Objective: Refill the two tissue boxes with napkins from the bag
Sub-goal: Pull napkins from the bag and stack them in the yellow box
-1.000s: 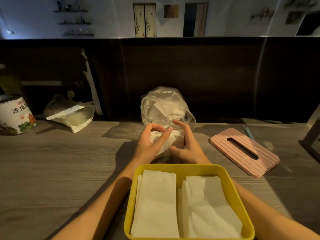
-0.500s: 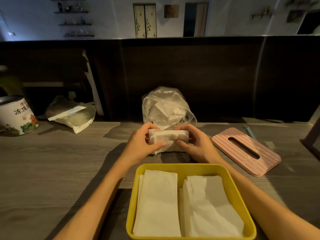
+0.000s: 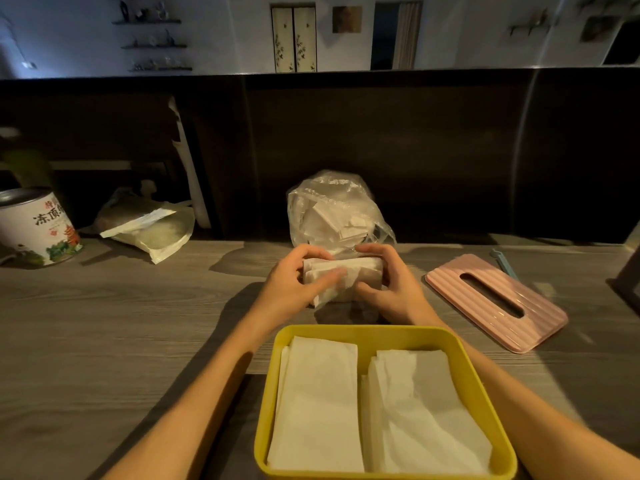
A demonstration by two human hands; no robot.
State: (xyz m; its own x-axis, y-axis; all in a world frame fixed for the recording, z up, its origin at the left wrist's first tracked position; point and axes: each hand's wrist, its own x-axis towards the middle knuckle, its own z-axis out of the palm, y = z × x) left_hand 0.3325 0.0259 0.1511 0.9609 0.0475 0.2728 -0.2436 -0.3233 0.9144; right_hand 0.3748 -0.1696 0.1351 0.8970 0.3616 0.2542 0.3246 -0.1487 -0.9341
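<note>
Your left hand (image 3: pixel 294 282) and right hand (image 3: pixel 388 285) both grip a stack of napkins (image 3: pixel 341 275), fingers curled round its ends, holding it above the surface (image 3: pixel 121 334) just in front of the clear bag (image 3: pixel 332 209). The bag stands against the dark back panel with more napkins inside. Nearest you, the yellow box (image 3: pixel 273 393) holds two stacks of napkins side by side. The pink lid (image 3: pixel 495 303) lies flat to your right, apart from the box
</note>
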